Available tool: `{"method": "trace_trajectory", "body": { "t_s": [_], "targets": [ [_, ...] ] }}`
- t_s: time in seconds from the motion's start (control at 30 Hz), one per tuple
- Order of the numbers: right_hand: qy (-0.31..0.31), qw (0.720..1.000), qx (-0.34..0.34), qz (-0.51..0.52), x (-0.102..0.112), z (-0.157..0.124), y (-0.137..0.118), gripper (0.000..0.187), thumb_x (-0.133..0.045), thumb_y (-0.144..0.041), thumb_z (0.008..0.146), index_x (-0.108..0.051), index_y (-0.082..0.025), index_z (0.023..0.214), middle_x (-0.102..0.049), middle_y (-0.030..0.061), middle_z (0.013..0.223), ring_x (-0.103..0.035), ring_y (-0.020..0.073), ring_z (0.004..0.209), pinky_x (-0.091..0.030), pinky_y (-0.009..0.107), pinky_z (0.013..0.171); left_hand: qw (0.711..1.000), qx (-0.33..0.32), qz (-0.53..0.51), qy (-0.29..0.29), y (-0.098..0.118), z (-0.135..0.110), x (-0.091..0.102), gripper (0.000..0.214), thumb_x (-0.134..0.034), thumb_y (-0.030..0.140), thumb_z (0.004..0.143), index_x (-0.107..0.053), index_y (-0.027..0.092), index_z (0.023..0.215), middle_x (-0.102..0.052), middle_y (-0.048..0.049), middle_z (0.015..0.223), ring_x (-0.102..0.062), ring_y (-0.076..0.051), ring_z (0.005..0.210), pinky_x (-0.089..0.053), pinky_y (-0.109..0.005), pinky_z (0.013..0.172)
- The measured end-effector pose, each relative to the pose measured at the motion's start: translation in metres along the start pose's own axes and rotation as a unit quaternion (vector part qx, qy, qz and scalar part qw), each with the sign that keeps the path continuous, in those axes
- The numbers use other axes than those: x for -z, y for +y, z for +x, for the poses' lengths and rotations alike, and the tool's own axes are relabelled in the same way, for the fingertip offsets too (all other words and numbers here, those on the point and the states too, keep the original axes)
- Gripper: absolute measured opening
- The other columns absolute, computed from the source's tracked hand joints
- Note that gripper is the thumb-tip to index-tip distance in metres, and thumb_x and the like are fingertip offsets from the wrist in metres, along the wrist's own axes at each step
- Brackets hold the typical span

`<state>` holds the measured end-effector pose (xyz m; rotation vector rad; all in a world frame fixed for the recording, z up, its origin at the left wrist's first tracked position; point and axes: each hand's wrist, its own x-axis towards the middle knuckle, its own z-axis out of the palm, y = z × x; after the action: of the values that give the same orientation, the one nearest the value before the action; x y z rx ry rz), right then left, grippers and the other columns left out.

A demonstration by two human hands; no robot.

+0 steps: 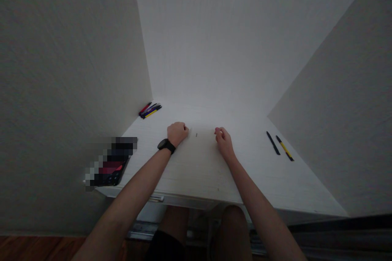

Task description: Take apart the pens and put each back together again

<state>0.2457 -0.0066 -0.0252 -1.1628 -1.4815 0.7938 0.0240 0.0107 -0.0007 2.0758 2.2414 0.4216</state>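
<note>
My left hand (177,132) rests on the white desk (196,171) with its fingers curled into a loose fist; a black watch (166,145) is on that wrist. My right hand (223,138) lies a little to the right, fingers curled in, touching the desk. Nothing shows in either hand. A tiny dark speck (196,134) sits on the desk between the two hands.
A bundle of coloured pens (150,110) lies at the back left corner. A black pen (272,142) and a yellow-and-black pen (284,148) lie at the right. A dark device (112,167) lies at the desk's left edge. Walls close in on both sides.
</note>
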Motion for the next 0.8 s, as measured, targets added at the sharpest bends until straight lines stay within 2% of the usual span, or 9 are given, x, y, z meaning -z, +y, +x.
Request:
{"method": "trace_trajectory", "body": {
  "t_s": [0.13, 0.23, 0.3, 0.4, 0.5, 0.6, 0.7, 0.8],
  "targets": [
    [0.014, 0.995, -0.009, 0.099, 0.002, 0.004, 0.007, 0.035, -0.050, -0.061, 0.089, -0.048, -0.026, 0.088, -0.033, -0.0080, 0.056, -0.028, 0.0118, 0.048, -0.021, 0.025, 0.046, 1.000, 0.006, 0.001, 0.004, 0.000, 0.001, 0.001, 0.044, -0.037, 0.043, 0.095, -0.071, 0.016, 0.090, -0.072, -0.0140, 0.096, -0.066, -0.026, 0.088, -0.044, -0.035, 0.072],
    [0.019, 0.991, 0.017, 0.131, 0.005, 0.005, 0.007, 0.033, -0.055, -0.058, 0.087, -0.049, -0.026, 0.095, -0.039, -0.0072, 0.058, -0.031, 0.0117, 0.050, -0.023, 0.024, 0.046, 0.998, 0.012, -0.029, 0.058, 0.000, 0.002, 0.002, 0.049, -0.028, 0.045, 0.101, -0.067, 0.016, 0.097, -0.071, -0.0118, 0.094, -0.065, -0.023, 0.084, -0.044, -0.033, 0.073],
    [0.016, 0.990, 0.011, 0.137, 0.007, 0.004, 0.002, 0.035, -0.055, -0.058, 0.087, -0.051, -0.026, 0.099, -0.041, -0.0072, 0.058, -0.031, 0.0114, 0.049, -0.023, 0.025, 0.046, 0.990, -0.028, -0.079, 0.115, 0.002, 0.001, 0.003, 0.046, -0.026, 0.044, 0.103, -0.064, 0.018, 0.102, -0.070, -0.0094, 0.093, -0.063, -0.021, 0.085, -0.043, -0.031, 0.075],
    [-0.019, 0.989, -0.029, 0.144, 0.008, 0.000, -0.007, 0.038, -0.056, -0.060, 0.085, -0.055, -0.025, 0.101, -0.035, -0.0088, 0.053, -0.025, 0.0106, 0.045, -0.018, 0.025, 0.045, 0.953, -0.164, -0.189, 0.170, 0.010, -0.005, 0.004, 0.038, -0.032, 0.041, 0.103, -0.062, 0.019, 0.111, -0.069, -0.0072, 0.097, -0.061, -0.018, 0.089, -0.043, -0.028, 0.080],
    [-0.086, 0.982, -0.062, 0.154, 0.008, -0.003, -0.014, 0.040, -0.057, -0.060, 0.083, -0.058, -0.024, 0.099, -0.031, -0.0091, 0.051, -0.021, 0.0099, 0.044, -0.014, 0.026, 0.045, 0.906, -0.281, -0.279, 0.151, 0.022, -0.014, 0.001, 0.037, -0.045, 0.043, 0.100, -0.057, 0.020, 0.128, -0.068, -0.0048, 0.099, -0.059, -0.015, 0.083, -0.045, -0.027, 0.081],
    [-0.140, 0.971, -0.094, 0.168, 0.006, -0.006, -0.017, 0.035, -0.056, -0.056, 0.079, -0.054, -0.024, 0.093, -0.034, -0.0081, 0.052, -0.024, 0.0103, 0.045, -0.014, 0.026, 0.045, 0.882, -0.335, -0.312, 0.106, 0.034, -0.022, -0.003, 0.046, -0.053, 0.045, 0.097, -0.050, 0.023, 0.138, -0.067, -0.0041, 0.102, -0.059, -0.015, 0.080, -0.047, -0.027, 0.080],
    [-0.164, 0.961, -0.116, 0.191, 0.003, -0.007, -0.019, 0.032, -0.060, -0.051, 0.075, -0.051, -0.025, 0.091, -0.042, -0.0057, 0.057, -0.033, 0.0117, 0.049, -0.019, 0.025, 0.046, 0.865, -0.375, -0.323, 0.079, 0.040, -0.025, -0.008, 0.034, -0.051, 0.041, 0.098, -0.059, 0.023, 0.126, -0.067, -0.0048, 0.102, -0.060, -0.015, 0.085, -0.047, -0.027, 0.082],
    [-0.176, 0.952, -0.117, 0.224, 0.002, -0.008, -0.021, 0.032, -0.066, -0.047, 0.072, -0.054, -0.025, 0.092, -0.049, -0.0038, 0.063, -0.042, 0.0127, 0.055, -0.026, 0.025, 0.050, 0.864, -0.383, -0.314, 0.086, 0.039, -0.024, -0.011, 0.025, -0.047, 0.036, 0.100, -0.065, 0.020, 0.106, -0.067, -0.0054, 0.097, -0.060, -0.016, 0.090, -0.046, -0.028, 0.084]
  ]
}}
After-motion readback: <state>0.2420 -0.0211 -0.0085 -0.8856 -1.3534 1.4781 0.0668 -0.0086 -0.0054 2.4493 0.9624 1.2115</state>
